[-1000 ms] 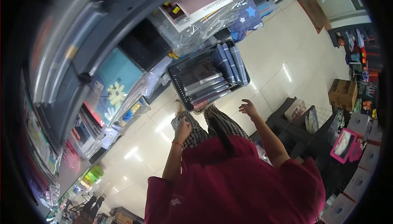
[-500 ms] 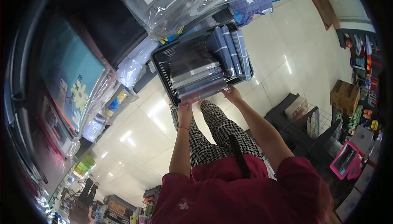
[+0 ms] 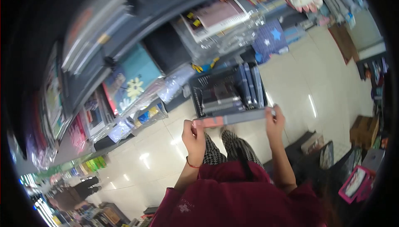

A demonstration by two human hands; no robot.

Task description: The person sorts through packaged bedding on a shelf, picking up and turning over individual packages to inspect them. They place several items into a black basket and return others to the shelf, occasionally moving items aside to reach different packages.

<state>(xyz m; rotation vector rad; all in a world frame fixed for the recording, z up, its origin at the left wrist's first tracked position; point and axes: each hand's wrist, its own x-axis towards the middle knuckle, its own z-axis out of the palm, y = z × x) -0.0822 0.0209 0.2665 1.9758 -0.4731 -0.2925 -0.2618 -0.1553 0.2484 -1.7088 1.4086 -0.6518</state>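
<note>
- Package (image 3: 235, 118), flat and narrow from above, grey with a reddish left end, is held up between two hands, its length running from nine o'clock to just above three.
- Left hand (image 3: 194, 137) is mostly closed, fingers curled round the package's nine o'clock end; the wrist, with a red bracelet (image 3: 192, 165), sits below, and the forearm leans up towards one o'clock.
- Right hand (image 3: 275, 123) is likewise bent closed on the three o'clock end, a little higher than the left; its forearm rises almost straight, tipped towards eleven.
- Both elbows are bent and the hands are well apart, with the package spanning the gap.
- Basket (image 3: 203, 80), dark plastic, sits at twelve o'clock from the package, which hides part of its near side; whether they touch I cannot tell.
- Blue packs (image 3: 250, 86) stand on edge in the basket's three o'clock side; grey packs (image 3: 221, 96) lie nearer its middle.
- Shelf (image 3: 170, 50) with a teal pack (image 3: 143, 67) is at ten o'clock from the left hand.
</note>
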